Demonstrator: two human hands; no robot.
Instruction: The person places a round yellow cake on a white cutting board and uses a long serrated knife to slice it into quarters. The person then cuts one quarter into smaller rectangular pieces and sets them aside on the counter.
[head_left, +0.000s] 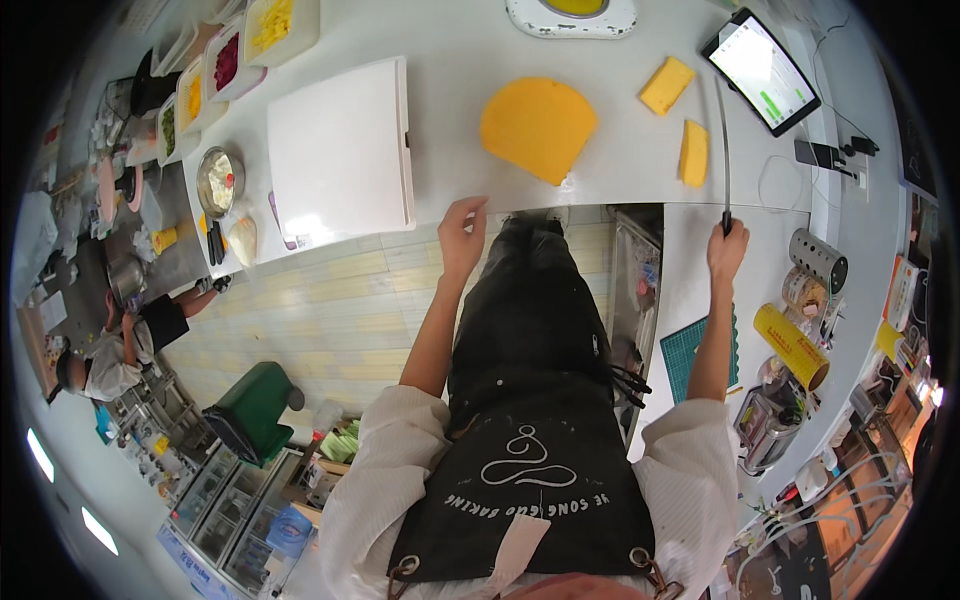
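Note:
My right hand (727, 251) is closed round the black handle of a long thin-bladed knife (724, 150), whose blade points away from me over the counter's right part. My left hand (461, 232) hangs near the counter's front edge, fingers bent and holding nothing. Beyond it lies a yellow sponge cake layer (538, 127), round at the back and cut to a point at the front. Two cut pieces, a yellow cake block (667, 85) and a narrower cake block (694, 154), lie between that layer and the knife blade.
A white flat box (337, 150) stands left of the cake. Farther left are a steel bowl (220, 182) of white cream and plastic baskets (281, 30) of cut fruit. A tablet (761, 71) lies back right, a green cutting mat (686, 360) near my right forearm. Another person (112, 367) works far left.

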